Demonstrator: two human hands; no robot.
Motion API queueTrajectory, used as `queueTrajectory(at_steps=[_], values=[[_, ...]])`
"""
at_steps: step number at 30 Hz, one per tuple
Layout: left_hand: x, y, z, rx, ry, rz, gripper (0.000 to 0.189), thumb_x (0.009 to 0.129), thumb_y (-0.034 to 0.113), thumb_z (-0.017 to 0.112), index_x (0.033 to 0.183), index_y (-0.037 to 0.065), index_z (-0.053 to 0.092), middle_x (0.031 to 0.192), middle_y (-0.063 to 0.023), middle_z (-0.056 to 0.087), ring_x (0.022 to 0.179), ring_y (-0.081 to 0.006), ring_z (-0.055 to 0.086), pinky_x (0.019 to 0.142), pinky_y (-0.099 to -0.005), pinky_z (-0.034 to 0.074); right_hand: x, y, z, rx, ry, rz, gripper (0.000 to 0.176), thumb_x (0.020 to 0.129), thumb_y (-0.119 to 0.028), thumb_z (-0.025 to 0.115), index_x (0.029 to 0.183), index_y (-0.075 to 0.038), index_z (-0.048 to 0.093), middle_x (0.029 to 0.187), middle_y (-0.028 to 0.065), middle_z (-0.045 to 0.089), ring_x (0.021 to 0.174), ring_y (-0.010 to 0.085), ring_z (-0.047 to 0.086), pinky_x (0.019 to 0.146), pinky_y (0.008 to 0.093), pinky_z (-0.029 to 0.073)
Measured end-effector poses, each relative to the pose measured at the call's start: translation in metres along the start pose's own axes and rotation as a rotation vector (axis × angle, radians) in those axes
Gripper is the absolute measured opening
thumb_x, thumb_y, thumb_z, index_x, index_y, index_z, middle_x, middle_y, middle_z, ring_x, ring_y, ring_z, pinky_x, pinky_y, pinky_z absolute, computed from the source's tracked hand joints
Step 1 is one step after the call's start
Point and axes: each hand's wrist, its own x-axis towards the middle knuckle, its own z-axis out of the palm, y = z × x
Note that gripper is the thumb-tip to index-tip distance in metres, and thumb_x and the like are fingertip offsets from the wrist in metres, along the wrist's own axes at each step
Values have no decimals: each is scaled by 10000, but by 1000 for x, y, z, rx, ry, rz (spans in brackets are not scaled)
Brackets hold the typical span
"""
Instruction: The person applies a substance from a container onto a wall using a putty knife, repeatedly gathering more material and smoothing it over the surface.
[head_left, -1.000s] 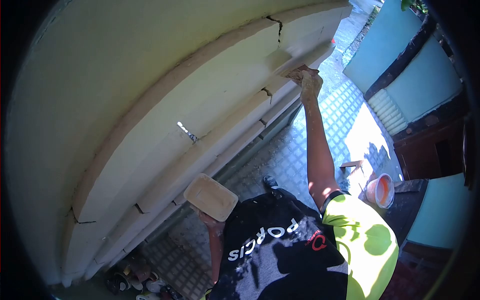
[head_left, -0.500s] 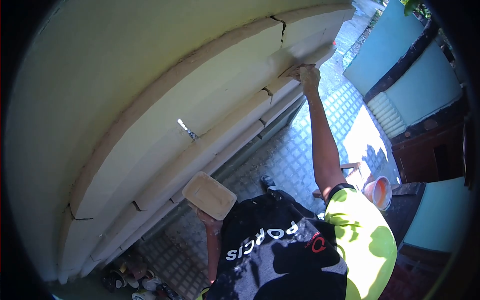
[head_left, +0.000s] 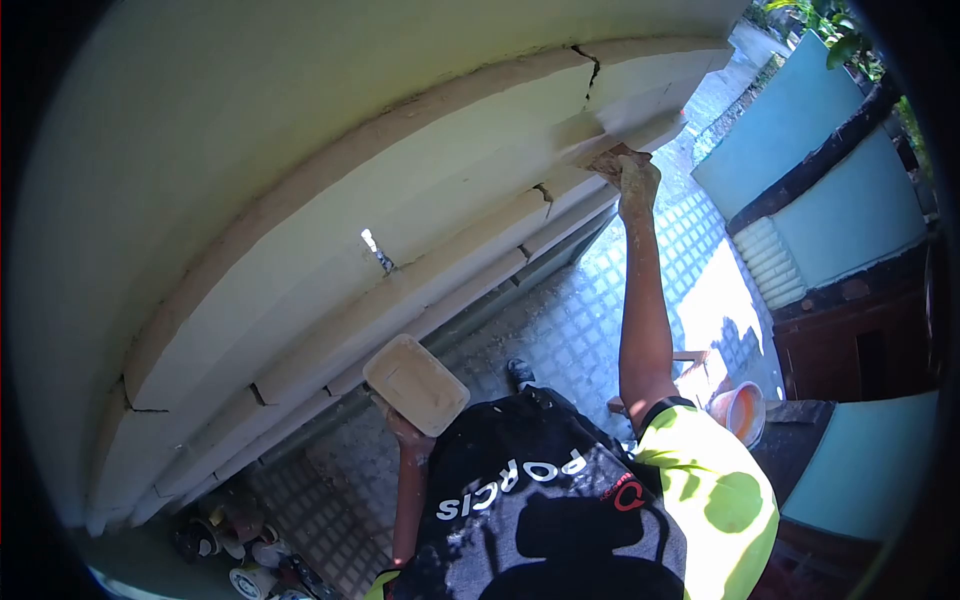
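My right hand [head_left: 638,185], arm stretched far out, is closed on a flat, putty-smeared scraper [head_left: 604,162]. The blade lies against the stepped moulding [head_left: 480,180] of the pale wall, next to a darker, damp-looking patch [head_left: 580,128]. Close to my body, my left hand [head_left: 408,428] grips a beige rectangular tub [head_left: 416,384] from below and the side. The tub tilts toward me, with pale residue inside. Its underside hides part of my left fingers.
Cracks [head_left: 590,72] and a slot-like hole [head_left: 376,250] mark the moulding. A bucket with orange inside [head_left: 740,414] stands at right near a wooden stool [head_left: 700,375]. Several cans and containers [head_left: 250,555] sit on the floor at lower left. Light-blue panels [head_left: 850,240] lean at right.
The view has shifted slightly. My right hand and the scraper have moved a little along the moulding, down and right in view. My left hand still holds the tub.
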Motion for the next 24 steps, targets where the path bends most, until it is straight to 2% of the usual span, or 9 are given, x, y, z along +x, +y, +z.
queueTrajectory(at_steps=[2,3,5,8,12,15,16,19,24], values=[[2,-6,-7,11,10,4,763,958,717,243,1458,160,389,1369,-109,540,1184,-328,594,959,-532,528,2,10,10,-180,65,124,268,829,-131,650,1014,63,665,951,149,695,807,239,697,728,351,588],[1,-6,-7,-15,14,-8,763,958,717,241,1459,160,387,1370,-107,540,1188,-326,592,963,-533,525,4,49,1,-879,155,-360,270,819,-123,645,1012,65,660,949,152,693,811,243,698,735,350,586],[1,1,9,-215,21,-75,758,962,711,243,1460,157,384,1370,-104,540,1195,-322,588,970,-532,520,14,53,8,-616,15,-132,269,820,-119,645,1024,54,658,949,148,689,796,236,686,738,345,580],[-1,4,10,-217,3,-89,746,971,697,241,1463,154,380,1372,-99,539,1200,-319,586,978,-532,515,-5,12,22,231,134,173,271,823,-120,643,1039,42,657,939,128,686,770,213,663,725,337,571],[-2,5,10,-242,9,-84,726,981,679,248,1465,154,380,1372,-105,543,1199,-325,588,978,-534,515,-20,34,17,-295,66,-115,262,876,-102,630,1103,28,642,974,106,682,823,200,671,734,340,582],[-1,3,5,-299,3,-114,715,984,670,262,1462,154,387,1371,-110,546,1194,-329,592,974,-535,518,-49,-9,47,-365,-70,-174,266,926,-121,622,1142,34,613,989,106,677,865,199,666,717,335,590],[-2,5,6,-270,-4,-94,714,983,669,268,1461,153,389,1370,-111,547,1192,-330,593,972,-535,519,-63,-31,57,-70,-69,-8,270,959,-161,614,1133,45,612,987,89,677,870,179,648,726,323,566],[0,7,5,-270,0,-93,712,982,668,279,1458,150,393,1371,-110,548,1189,-329,595,970,-535,521,-82,-52,71,-129,137,-218,265,968,-177,611,1095,54,628,976,81,686,866,173,645,778,327,536],[-1,8,2,-147,-22,-33,724,977,674,288,1460,143,385,1368,-111,547,1189,-323,596,969,-532,523,-95,-58,88,-438,73,-323,299,981,-219,607,1117,45,636,976,117,699,888,179,647,838,336,517]])
